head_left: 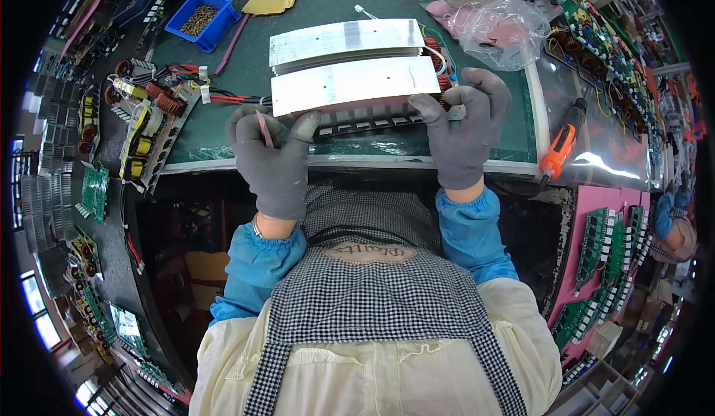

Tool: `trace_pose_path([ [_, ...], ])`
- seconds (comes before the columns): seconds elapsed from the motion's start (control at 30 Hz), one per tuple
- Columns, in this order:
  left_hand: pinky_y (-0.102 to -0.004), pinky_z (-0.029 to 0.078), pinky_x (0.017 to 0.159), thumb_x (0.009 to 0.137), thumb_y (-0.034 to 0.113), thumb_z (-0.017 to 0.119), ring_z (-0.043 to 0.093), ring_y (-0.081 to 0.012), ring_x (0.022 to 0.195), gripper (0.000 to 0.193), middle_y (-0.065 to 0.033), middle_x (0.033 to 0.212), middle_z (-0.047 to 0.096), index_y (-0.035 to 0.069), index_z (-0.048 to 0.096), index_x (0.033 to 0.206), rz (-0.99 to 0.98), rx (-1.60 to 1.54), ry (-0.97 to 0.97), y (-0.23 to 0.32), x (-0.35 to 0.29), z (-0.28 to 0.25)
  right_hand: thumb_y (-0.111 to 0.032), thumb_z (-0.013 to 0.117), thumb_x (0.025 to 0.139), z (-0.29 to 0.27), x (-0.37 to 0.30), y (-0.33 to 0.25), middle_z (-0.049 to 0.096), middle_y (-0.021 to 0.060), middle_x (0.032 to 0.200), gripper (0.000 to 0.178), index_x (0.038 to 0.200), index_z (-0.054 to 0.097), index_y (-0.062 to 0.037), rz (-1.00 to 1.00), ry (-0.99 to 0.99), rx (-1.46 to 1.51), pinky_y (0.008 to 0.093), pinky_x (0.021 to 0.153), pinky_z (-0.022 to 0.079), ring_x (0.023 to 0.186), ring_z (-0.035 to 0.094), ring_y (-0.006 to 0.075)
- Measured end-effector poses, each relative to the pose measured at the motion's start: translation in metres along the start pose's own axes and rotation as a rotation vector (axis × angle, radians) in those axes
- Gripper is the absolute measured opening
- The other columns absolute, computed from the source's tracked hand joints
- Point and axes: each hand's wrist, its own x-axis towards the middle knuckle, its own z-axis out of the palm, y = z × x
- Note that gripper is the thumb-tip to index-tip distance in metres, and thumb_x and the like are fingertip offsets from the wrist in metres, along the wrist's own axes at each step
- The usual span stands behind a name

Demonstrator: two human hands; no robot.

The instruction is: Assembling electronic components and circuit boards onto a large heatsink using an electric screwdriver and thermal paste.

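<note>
A power circuit board assembly with two long silver heat sinks (356,84) lies on the green work mat in front of me. Copper coils (439,57) and white wires show at its right end, and a row of dark components runs under its near edge. Grey-gloved, my left hand (272,159) is closed at the near left corner, its thumb against the lower edge. A thin pinkish strip (264,129) shows among its fingers; I cannot make out what it is. My right hand (465,137), in a matching glove, grips the near right corner, thumb on the heat sink's edge, fingers bent beside the coils.
A blue bin (199,21) of small brass-coloured parts stands far left. Another coil-covered board (153,122) lies left, joined by red and black cables. An orange electric screwdriver (560,148) rests at right, below a clear plastic bag (503,32). Green boards (596,252) fill a pink rack.
</note>
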Motion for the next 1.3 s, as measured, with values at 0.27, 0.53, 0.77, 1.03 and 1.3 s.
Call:
trace_pose_path([
  [0.27, -0.0369, 0.049, 0.084, 0.071, 0.022, 0.090, 0.055, -0.0265, 0.102, 0.045, -0.0169, 0.111, 0.051, 0.003, 0.051, 0.081, 0.014, 0.056, -0.012, 0.000, 0.003, 0.000, -0.049, 0.078, 0.080, -0.001, 0.002, -0.003, 0.054, 0.0104, 0.108, 0.050, 0.080, 0.055, -0.0057, -0.002, 0.007, 0.028, 0.0427, 0.084, 0.048, 0.103, 0.052, 0.0294],
  [0.53, -0.0366, 0.050, 0.080, 0.070, 0.023, 0.091, 0.056, -0.0258, 0.096, 0.047, -0.0154, 0.108, 0.053, 0.002, 0.051, 0.080, -0.037, 0.032, -0.028, 0.001, 0.005, 0.000, -0.050, 0.078, 0.080, -0.001, 0.001, -0.002, 0.054, 0.0112, 0.109, 0.050, 0.081, 0.056, -0.0049, -0.006, -0.004, 0.037, 0.0440, 0.087, 0.047, 0.105, 0.052, 0.0299],
  [0.77, -0.0362, 0.048, 0.080, 0.069, 0.023, 0.091, 0.053, -0.0257, 0.090, 0.047, -0.0143, 0.104, 0.052, 0.002, 0.050, 0.079, -0.046, 0.041, -0.044, -0.002, 0.006, 0.000, -0.051, 0.078, 0.081, -0.001, 0.000, -0.001, 0.054, 0.0112, 0.109, 0.050, 0.081, 0.056, -0.0056, 0.012, -0.014, 0.037, 0.0445, 0.088, 0.047, 0.106, 0.052, 0.0301],
  [1.03, -0.0361, 0.046, 0.074, 0.071, 0.024, 0.090, 0.051, -0.0244, 0.087, 0.046, -0.0111, 0.097, 0.052, 0.002, 0.051, 0.079, -0.035, -0.024, -0.063, 0.000, 0.008, -0.002, -0.064, 0.074, 0.077, 0.000, -0.001, -0.002, 0.047, 0.0133, 0.117, 0.064, 0.095, 0.054, -0.0068, -0.076, 0.122, 0.041, 0.0464, 0.092, 0.047, 0.111, 0.049, 0.0312],
  [1.3, -0.0321, 0.043, 0.067, 0.072, 0.026, 0.091, 0.045, -0.0175, 0.073, 0.047, -0.0055, 0.087, 0.047, 0.004, 0.049, 0.078, -0.098, -0.038, -0.102, 0.003, 0.008, -0.005, -0.071, 0.071, 0.076, 0.020, -0.004, -0.026, 0.041, 0.0170, 0.129, 0.081, 0.123, 0.050, -0.0080, -0.099, 0.216, 0.047, 0.0517, 0.101, 0.035, 0.123, 0.041, 0.0357],
])
